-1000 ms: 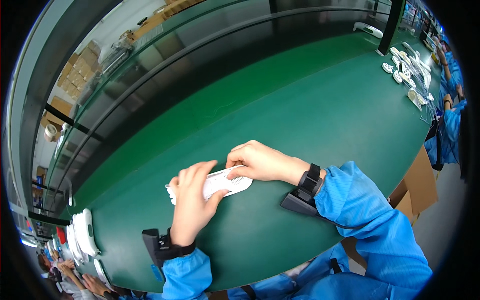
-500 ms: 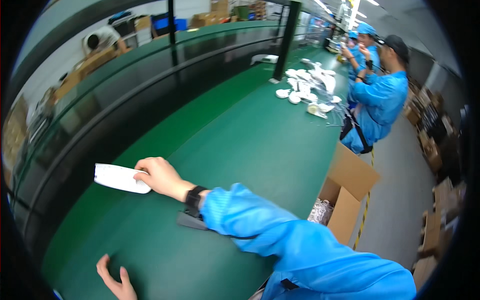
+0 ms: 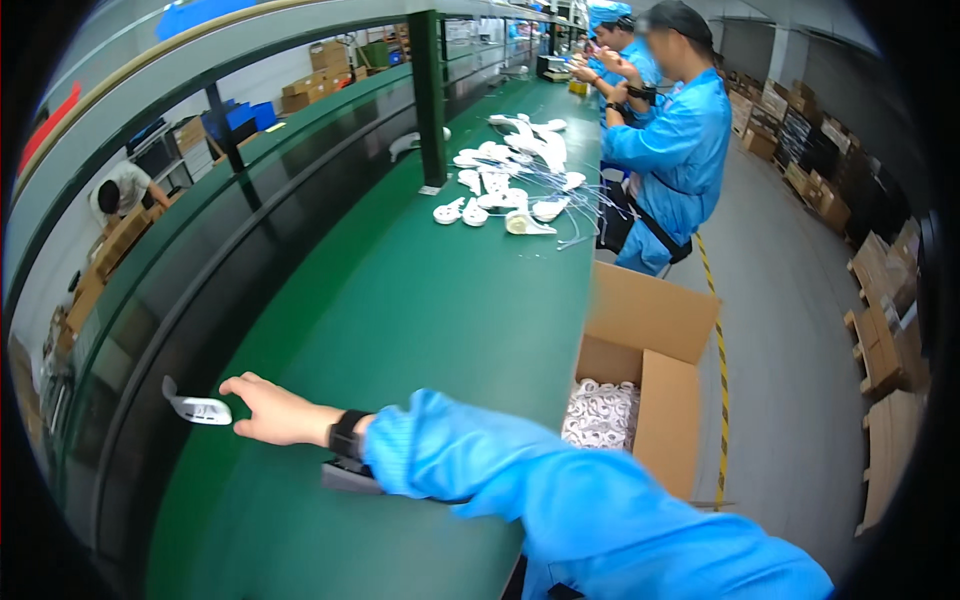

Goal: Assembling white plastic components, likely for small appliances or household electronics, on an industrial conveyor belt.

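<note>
My right hand (image 3: 275, 408) reaches out from a blue sleeve across the green work surface (image 3: 400, 310). Its fingers are spread, the index finger and thumb pointing left, with nothing gripped between them. Just beyond the fingertips is a white curved plastic shell (image 3: 205, 410) with dark slots along it and a thin upturned end, next to the dark side panel. Around my wrist is a black strap (image 3: 346, 437) with a dark grey box (image 3: 350, 477) under it. My left hand is out of the picture.
Farther along the surface lies a heap of white plastic parts with thin cables (image 3: 520, 170). An open cardboard box (image 3: 668, 420) of small white ring-shaped pieces stands at the right edge. Two people in blue work clothes (image 3: 680, 140) are beyond it. A dark green post (image 3: 428, 100) rises beside the heap.
My right hand has let go of the white shell, which now sits apart from the fingers. The left hand has left the picture. The view has turned toward the right.
</note>
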A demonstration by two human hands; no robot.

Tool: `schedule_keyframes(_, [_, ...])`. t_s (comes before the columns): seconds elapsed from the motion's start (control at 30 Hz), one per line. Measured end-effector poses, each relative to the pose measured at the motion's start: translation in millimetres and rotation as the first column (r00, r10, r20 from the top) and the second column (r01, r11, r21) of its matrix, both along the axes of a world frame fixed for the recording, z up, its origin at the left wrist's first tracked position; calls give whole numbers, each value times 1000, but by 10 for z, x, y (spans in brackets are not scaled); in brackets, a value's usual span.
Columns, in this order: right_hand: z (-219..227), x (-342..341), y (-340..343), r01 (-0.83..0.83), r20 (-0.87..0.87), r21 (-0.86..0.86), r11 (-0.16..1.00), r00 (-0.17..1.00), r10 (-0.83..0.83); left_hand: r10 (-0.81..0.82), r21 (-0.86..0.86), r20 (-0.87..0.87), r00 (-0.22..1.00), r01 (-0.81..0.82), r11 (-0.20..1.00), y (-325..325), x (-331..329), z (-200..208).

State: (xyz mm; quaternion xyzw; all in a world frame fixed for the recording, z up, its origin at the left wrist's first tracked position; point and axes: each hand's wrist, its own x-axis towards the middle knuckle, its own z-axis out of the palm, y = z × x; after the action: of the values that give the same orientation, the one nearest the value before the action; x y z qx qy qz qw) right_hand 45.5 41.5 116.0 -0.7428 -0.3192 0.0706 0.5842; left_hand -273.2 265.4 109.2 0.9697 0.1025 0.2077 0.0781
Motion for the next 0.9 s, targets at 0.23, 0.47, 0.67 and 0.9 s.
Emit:
schedule_keyframes(0.23, [397, -803, -2483, 536, 150, 551, 640, 690, -708, -66, 43, -76, 995, 69, 997, -264, 106, -50])
schedule_keyframes(0.47, [-1286, -1436, -4623, 950, -541, 138, 279, 309, -783, -593, -39, -221, 775, 600, 799, -2184, 1269, 242])
schedule_keyframes(0.67, [-3236, -1679, -4457, 804, -822, -327, 496, 17, -569, -693, -313, -224, 685, 623, 717, -3497, 1996, -177])
schedule_keyframes(0.9, [-5353, -2005, -4355, 414, -596, -763, 497, -151, -789, -572, 34, -395, 719, 633, 773, -3682, 2060, -116])
